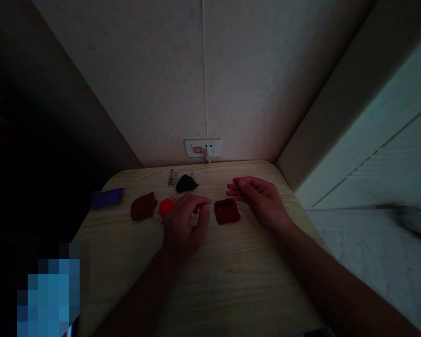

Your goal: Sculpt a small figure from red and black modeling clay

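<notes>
Fingers of the left hand (186,223) curl loosely forward, with index and thumb tips close together; whether they pinch anything cannot be told in the dim light. Fingers of the right hand (263,201) stretch toward the left, slightly apart, the thumb lying over them, with nothing visible in their grasp. Between the hands, flat on the table, is a dark red squarish piece (227,214), just below the right fingertips. Beside the left hand, partly covered by it, sits a bright red round piece (166,208). Farther left lies a dark red ragged piece (143,207), then, at the table's left edge, a purple packet (108,198). Beyond the left hand rests a black lump (186,184), with a black-speckled scrap (172,177) just behind it. Beneath all this is a pale wood-grain table (203,290), its far edge along a wall (154,75) with a white socket plate (189,148) and plug (208,153).
</notes>
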The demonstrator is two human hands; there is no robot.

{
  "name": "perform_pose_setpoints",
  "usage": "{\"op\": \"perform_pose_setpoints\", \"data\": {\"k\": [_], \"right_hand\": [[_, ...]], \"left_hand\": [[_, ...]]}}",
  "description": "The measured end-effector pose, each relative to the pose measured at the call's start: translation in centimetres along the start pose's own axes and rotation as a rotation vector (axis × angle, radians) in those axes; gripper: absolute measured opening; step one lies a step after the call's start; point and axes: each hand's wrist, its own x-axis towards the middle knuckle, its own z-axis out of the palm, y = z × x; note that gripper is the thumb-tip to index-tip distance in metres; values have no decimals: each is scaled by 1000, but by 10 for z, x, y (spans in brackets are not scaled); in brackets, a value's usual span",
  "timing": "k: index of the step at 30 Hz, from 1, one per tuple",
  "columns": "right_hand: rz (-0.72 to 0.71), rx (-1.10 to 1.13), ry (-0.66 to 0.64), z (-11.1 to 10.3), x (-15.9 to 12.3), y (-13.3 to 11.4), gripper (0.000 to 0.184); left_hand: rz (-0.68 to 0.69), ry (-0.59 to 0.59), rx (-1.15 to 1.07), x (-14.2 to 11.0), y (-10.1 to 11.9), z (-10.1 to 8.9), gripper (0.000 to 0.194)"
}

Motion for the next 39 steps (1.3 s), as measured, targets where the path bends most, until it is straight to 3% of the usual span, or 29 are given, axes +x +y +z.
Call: {"op": "perform_pose_setpoints", "data": {"k": [8, 14, 20, 24, 32, 35, 39], "right_hand": [[-63, -117, -46, 6, -5, -5, 32], [61, -94, -192, 11, -15, -6, 30], [123, -67, -236, 12, -19, -5, 28], [57, -129, -274, 13, -19, -8, 21], [-184, -309, -316, 16, -24, -9, 14], [-251, -407, -286, 15, -26, -6, 18], [-314, -548, -206, 18, -29, -4, 18]], "left_hand": [[-81, -33, -72, -1, 2, 3, 13], [-179, -86, -168, -3, 3, 9, 8], [-253, -91, -235, -2, 4, 10, 6], [-327, -106, -315, -4, 2, 12, 7], [-607, -158, -729, -6, 5, 23, 19], [-597, -79, -660, -3, 7, 20, 14], [-553, 218, -414, 10, -1, 0, 11]]}}
